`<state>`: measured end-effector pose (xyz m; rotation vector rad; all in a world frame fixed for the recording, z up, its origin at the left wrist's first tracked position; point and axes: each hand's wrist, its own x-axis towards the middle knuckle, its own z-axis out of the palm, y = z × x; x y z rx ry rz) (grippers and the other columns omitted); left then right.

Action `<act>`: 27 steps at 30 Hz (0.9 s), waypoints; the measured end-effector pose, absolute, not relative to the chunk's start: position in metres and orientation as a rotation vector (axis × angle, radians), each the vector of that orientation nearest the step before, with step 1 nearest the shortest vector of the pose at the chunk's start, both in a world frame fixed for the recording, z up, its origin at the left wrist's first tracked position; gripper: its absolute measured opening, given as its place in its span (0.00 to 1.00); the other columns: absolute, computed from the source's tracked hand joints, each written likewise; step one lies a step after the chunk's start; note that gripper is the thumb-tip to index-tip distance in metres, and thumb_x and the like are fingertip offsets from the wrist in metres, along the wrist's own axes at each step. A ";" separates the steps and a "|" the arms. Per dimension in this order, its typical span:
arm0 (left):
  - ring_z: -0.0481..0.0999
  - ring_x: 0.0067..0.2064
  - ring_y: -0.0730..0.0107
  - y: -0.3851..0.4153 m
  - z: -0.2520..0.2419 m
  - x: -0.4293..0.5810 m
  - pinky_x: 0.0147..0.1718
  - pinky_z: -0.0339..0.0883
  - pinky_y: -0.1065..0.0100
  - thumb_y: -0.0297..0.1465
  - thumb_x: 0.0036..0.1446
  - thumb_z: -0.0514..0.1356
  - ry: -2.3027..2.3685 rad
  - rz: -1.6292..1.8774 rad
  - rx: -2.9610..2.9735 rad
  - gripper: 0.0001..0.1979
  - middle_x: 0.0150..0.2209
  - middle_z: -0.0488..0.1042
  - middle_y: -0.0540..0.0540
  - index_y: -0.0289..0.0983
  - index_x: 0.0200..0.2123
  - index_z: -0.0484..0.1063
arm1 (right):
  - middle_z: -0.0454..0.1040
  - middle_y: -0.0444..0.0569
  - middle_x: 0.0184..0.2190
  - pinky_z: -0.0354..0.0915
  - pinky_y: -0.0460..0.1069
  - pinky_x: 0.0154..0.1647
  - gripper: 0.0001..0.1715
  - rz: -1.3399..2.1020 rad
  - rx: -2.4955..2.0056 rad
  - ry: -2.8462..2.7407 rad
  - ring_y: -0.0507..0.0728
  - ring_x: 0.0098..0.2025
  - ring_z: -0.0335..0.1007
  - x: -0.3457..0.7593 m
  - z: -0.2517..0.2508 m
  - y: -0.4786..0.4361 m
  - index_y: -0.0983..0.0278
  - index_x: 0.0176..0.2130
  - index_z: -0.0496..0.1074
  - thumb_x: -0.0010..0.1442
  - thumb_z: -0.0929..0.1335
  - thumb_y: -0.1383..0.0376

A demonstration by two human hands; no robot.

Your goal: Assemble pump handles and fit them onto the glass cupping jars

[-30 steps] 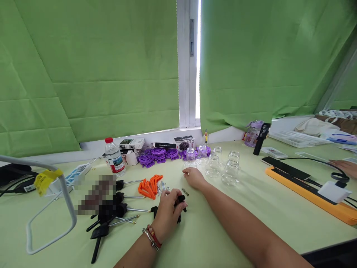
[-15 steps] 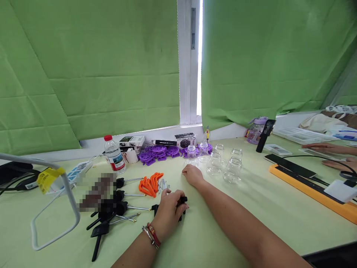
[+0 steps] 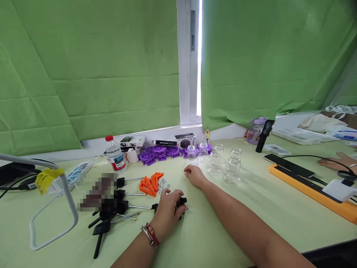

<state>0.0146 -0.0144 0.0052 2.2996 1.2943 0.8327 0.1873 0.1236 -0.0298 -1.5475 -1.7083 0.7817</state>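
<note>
My left hand (image 3: 167, 213) is closed around a small black plastic part (image 3: 182, 204) that rests on the pale green table (image 3: 212, 230). My right hand (image 3: 194, 175) reaches farther out, its fingers curled in a loose pinch just in front of a group of clear glass jars (image 3: 223, 163); what it pinches is too small to make out. Orange plastic pieces (image 3: 150, 183) and loose screws (image 3: 163, 184) lie just left of both hands. Black-handled tools (image 3: 117, 208) are spread to the left.
Purple round parts (image 3: 160, 152), small boxes (image 3: 131, 141) and a water bottle (image 3: 114, 154) line the window sill side. A white wire frame (image 3: 52, 208) stands at the left. An orange-edged tray with a phone (image 3: 306, 182) lies right, where another person's hand (image 3: 336, 160) rests.
My right hand has lifted slightly off the table and closed into a pinch. My left hand stays on the black part. The other person's hand at the right has shifted.
</note>
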 end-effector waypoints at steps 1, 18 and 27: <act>0.69 0.33 0.65 -0.015 0.006 0.015 0.53 0.51 0.50 0.31 0.54 0.59 1.294 0.829 2.300 0.07 0.30 0.74 0.50 0.41 0.38 0.66 | 0.74 0.50 0.34 0.62 0.47 0.34 0.11 0.845 -1.525 -1.663 0.53 0.34 0.69 0.188 -0.028 0.121 0.66 0.39 0.73 0.55 0.65 0.71; 0.69 0.32 0.67 -0.012 0.005 0.016 0.47 0.54 0.57 0.36 0.55 0.61 1.254 0.753 2.441 0.11 0.26 0.72 0.51 0.37 0.25 0.69 | 0.70 0.40 0.23 0.62 0.47 0.32 0.19 1.630 -0.798 -1.482 0.48 0.27 0.66 0.186 0.018 0.024 0.66 0.35 0.72 0.40 0.76 0.67; 0.68 0.32 0.67 -0.009 0.005 0.014 0.45 0.55 0.58 0.37 0.56 0.60 1.283 0.748 2.417 0.11 0.25 0.70 0.50 0.38 0.25 0.68 | 0.73 0.41 0.24 0.64 0.47 0.32 0.19 1.608 -0.787 -1.533 0.50 0.28 0.68 0.186 0.010 0.027 0.66 0.34 0.73 0.40 0.77 0.67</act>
